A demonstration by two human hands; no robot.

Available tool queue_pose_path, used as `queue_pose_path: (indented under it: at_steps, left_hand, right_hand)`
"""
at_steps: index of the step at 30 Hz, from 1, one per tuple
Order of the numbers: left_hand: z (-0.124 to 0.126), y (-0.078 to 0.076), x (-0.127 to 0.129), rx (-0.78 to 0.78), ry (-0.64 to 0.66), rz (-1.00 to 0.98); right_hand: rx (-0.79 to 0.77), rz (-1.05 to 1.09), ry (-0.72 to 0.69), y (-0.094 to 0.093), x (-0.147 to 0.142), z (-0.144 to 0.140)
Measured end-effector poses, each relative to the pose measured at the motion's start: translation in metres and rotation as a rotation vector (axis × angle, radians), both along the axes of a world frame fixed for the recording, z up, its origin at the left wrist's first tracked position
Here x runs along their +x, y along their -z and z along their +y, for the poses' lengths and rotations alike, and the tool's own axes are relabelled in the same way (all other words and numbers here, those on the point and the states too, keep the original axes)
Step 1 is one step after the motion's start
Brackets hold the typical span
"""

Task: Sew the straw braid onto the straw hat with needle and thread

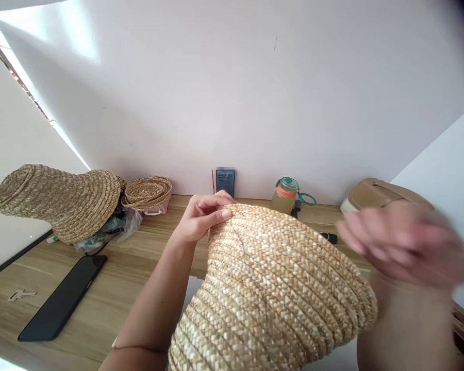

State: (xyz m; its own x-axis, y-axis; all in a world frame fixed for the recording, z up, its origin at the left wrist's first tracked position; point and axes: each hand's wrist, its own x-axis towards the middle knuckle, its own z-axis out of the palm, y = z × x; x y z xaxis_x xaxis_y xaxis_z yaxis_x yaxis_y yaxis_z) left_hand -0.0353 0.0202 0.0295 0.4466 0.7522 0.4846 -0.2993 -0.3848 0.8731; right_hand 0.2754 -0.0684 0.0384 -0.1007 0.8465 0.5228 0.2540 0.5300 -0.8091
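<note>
A woven straw hat fills the lower middle of the head view, its braided rows curving down to the front. My left hand pinches the upper left edge of its brim between thumb and fingers. A thin dark line like a thread runs down over the straw from near that thumb. My right hand is raised to the right of the brim, apart from it and smeared by motion. Its fingers look curled together; anything between them is too blurred to make out.
At the left stand another straw hat and a coil of straw braid. A black phone and a key lie on the wooden table. Along the wall are a small dark screen, a bottle and a brown bag.
</note>
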Motion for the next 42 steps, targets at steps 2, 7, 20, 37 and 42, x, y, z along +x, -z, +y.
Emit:
queue_pose_path:
  at_steps: [2, 7, 20, 37, 42]
  left_hand:
    - [0.005, 0.004, -0.002, 0.039, 0.063, -0.084]
    - [0.005, 0.0, -0.009, 0.196, 0.09, -0.068]
    - [-0.002, -0.004, 0.002, 0.188, 0.207, 0.053]
    - [-0.002, 0.007, 0.013, 0.064, 0.279, 0.085]
    - [0.0, 0.012, 0.013, 0.009, 0.28, 0.112]
  right_hand:
    - [-0.209, 0.196, -0.209, -0.005, -0.024, 0.018]
    - [-0.483, 0.025, -0.415, 0.012, -0.062, 0.047]
    - [-0.643, 0.459, -0.59, 0.031, -0.101, 0.05]
    - [-0.886, 0.992, -0.689, 0.029, -0.11, 0.051]
    - [-0.75, 1.166, -0.637, 0.022, -0.108, 0.05]
